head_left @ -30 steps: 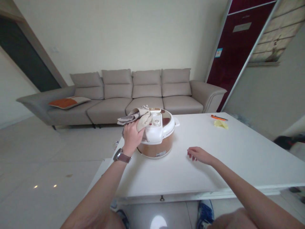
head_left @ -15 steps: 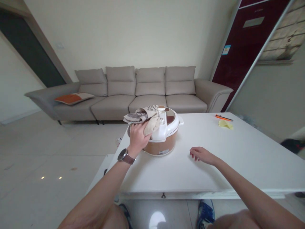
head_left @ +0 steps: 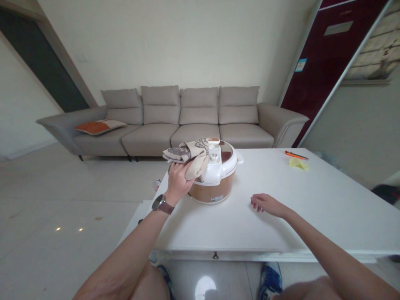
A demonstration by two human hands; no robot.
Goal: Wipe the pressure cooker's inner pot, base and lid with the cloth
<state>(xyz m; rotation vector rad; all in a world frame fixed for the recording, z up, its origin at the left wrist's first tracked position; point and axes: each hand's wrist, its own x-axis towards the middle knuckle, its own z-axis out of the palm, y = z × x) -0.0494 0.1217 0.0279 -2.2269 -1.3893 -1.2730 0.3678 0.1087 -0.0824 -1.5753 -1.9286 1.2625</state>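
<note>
as left grip (head_left: pixel 178 180) clamps cloth (head_left: pixel 190 155), cloth lies atop cooker (head_left: pixel 215 175) lid.

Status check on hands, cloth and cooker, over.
Left hand grips cloth against cooker, left side. Right hand rests on table, touching nothing else. Orange cutter, yellow scrap far right, clear of both.

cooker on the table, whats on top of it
A bunched cloth, held by the left hand, covers part of the cooker lid. The lid under the cloth is hidden.
</note>
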